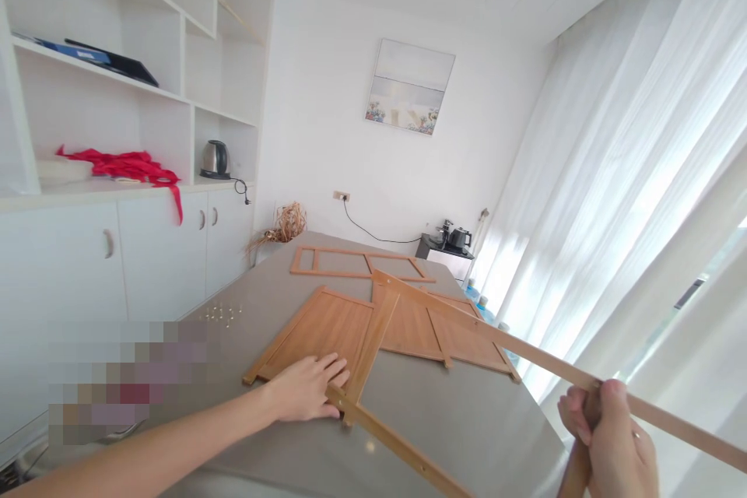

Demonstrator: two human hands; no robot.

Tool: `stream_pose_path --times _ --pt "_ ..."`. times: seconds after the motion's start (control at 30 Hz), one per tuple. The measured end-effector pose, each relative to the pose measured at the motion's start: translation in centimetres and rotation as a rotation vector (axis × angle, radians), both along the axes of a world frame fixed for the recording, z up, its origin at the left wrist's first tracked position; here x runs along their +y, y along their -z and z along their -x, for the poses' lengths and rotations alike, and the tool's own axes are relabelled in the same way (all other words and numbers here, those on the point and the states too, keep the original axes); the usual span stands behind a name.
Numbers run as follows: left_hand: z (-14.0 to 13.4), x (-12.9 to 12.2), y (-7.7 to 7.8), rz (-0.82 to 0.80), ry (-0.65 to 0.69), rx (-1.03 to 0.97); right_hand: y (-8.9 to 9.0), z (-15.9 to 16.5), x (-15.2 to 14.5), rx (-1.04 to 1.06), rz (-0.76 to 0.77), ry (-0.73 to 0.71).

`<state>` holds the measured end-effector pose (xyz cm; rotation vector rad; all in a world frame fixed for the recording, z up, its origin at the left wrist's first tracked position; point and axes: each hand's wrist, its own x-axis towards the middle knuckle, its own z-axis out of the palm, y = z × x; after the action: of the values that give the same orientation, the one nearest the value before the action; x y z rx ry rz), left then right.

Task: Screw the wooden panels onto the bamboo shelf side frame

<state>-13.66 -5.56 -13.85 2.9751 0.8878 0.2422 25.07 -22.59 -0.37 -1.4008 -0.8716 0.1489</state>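
Note:
A slim wooden frame is raised at an angle over the table, its near part running out of view. My right hand is closed round it at a joint between a long rail and a crosspiece. At the frame's lower left corner is my left hand, thumb and fingers either side of the rail's end and fingers stretched over a slatted wooden panel. Behind the frame lie more wooden panels, partly hidden by its rail. An open wooden frame rests flat farther back.
Several small screws or pins stand on the grey table at left. Beside them is a blurred-out patch. White shelves hold red cloth and a kettle. Sheer curtains hang at right, near blue-tinted bottles.

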Motion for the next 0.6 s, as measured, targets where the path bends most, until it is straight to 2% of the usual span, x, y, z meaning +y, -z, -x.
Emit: stream_pose_path --times 0.1,0.2,0.37,0.5,0.6 --pt "0.6 1.5 0.5 -0.016 0.01 -0.023 -0.2 1.0 0.2 0.033 0.075 0.072" --pt "0.6 2.8 0.5 -0.01 -0.035 -0.078 0.1 2.0 0.8 0.022 0.139 0.118" --pt "-0.3 4.7 0.0 0.084 -0.127 -0.225 0.8 3.9 3.0 -0.04 0.21 0.032" --pt "0.5 6.2 -1.7 0.238 -0.181 -0.393 1.7 4.7 5.2 -0.088 0.134 -0.075" --pt "2.5 7.9 -4.2 0.376 -0.226 -0.565 2.2 5.1 6.5 -0.095 0.081 -0.165"
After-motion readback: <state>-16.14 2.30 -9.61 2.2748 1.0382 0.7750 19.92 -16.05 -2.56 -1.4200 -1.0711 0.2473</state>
